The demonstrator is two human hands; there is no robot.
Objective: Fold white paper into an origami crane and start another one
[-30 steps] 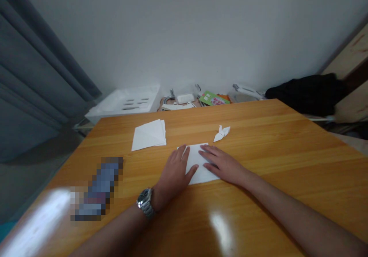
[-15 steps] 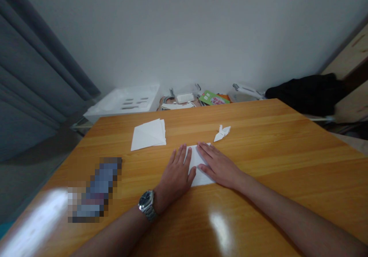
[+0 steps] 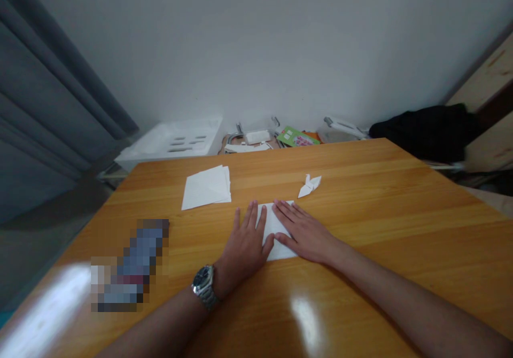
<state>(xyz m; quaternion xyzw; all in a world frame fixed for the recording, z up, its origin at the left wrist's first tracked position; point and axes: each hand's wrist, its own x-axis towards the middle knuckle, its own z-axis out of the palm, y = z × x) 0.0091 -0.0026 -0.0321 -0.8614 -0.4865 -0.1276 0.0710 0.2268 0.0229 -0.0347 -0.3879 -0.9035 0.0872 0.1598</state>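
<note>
A white sheet of paper lies flat on the wooden table, partly covered by both hands. My left hand rests palm down on its left side, fingers stretched out and slightly spread. On the sheet's right part lies my right hand, also flat, its thumb close to the left thumb. Just beyond the right hand sits a small white folded paper bird. Farther left is a small stack of white paper sheets.
A blurred-out dark phone-like object lies at the left of the table. Behind the far edge are a white tray, a green booklet and a black cloth. A grey curtain hangs at the left.
The left fingers have spread a little more, and the right hand has shifted very slightly over the paper. The sheet, bird and stack stay in place.
</note>
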